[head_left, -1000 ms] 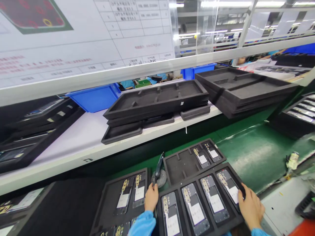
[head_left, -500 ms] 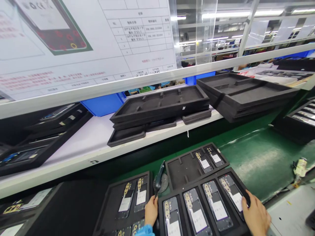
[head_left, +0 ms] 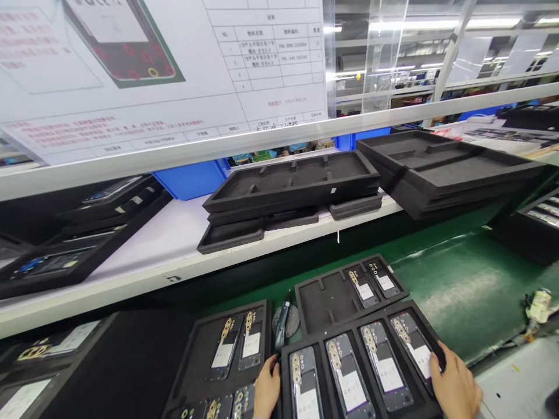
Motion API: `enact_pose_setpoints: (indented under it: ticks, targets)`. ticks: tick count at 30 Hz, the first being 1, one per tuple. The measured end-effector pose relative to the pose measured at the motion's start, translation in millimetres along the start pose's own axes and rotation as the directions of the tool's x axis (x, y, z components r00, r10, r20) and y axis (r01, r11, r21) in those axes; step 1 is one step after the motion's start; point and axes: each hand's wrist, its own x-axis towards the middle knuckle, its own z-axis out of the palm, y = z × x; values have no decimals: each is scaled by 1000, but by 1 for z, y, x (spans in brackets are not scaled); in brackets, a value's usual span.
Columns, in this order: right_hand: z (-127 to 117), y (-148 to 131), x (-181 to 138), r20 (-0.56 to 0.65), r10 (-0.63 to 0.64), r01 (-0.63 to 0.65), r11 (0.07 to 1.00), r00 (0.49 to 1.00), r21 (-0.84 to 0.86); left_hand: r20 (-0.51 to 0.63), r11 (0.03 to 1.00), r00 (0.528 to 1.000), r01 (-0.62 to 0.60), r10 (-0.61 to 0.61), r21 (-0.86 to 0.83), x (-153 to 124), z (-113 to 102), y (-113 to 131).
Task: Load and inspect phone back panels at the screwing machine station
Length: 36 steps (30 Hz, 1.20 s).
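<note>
A black foam tray [head_left: 430,401] with several phone back covers lies at the bottom of the head view. My right hand [head_left: 455,385] grips its right edge, thumb hooked over the rim. My left hand [head_left: 266,392] holds the tray's left edge, fingers curled against it. Just above my left hand a black tool [head_left: 281,321] rests on a round mesh pad. A second tray [head_left: 325,299] behind holds two covers. A third tray [head_left: 196,355] to the left holds several covers.
A green conveyor belt [head_left: 458,285] runs to the right. A white shelf [head_left: 174,233] above carries stacks of empty black foam trays [head_left: 292,186], with blue bins behind. An instruction sheet [head_left: 152,70] hangs overhead. A small bottle [head_left: 538,305] stands at far right.
The view has tilted up slightly, so both hands sit lower in the picture. Both hands keep their hold on the tray's edges; the tray has shifted a little toward me.
</note>
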Motion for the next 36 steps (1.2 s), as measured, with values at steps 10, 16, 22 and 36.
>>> enact_pose_setpoints:
  ticks: [10,16,22,36]
  targets:
    - [-6,-6,1,-18,27,-26,1000,999,17,-66,992,998,8,-17,-128,-25,34,37]
    - [-12,-10,9,90,104,-104,995,991,-8,-10,981,1000,22,-25,-191,-8,30,29]
    - [-16,0,26,247,143,-140,990,958,-30,7,959,999,-35,39,-282,1,32,19]
    - [-23,-2,31,315,113,-85,991,942,-101,23,904,1000,-8,19,-427,3,35,9]
